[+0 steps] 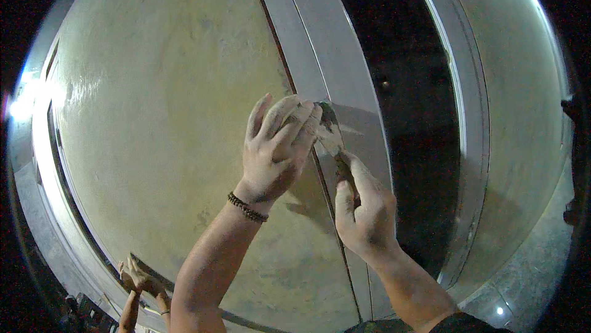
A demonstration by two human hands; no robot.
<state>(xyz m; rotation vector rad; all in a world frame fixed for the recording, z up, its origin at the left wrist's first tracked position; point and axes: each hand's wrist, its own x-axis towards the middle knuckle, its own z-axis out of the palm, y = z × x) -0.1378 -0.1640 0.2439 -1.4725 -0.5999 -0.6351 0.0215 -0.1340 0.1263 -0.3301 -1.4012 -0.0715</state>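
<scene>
My right hand (369, 213) grips the handle of a putty knife (331, 141), its thumb and fingers closed round it. Whitish smears cover the blade, which points up beside the fingertips of my left hand (277, 145). That hand is dusty white, with its back toward me and its fingers bent. Whatever lies in its palm is hidden. A beaded bracelet (247, 207) circles my left wrist. Behind both hands runs a pale grey frame (314, 43), bordering a yellowish, patchy plastered wall (166, 117).
Right of the frame is a dark opening or pane (406, 86), then another pale frame strip (465, 105) and more wall (514, 86). At lower left, another pair of hands (138, 279) is raised near the wall. A bright light (21, 108) glares at far left.
</scene>
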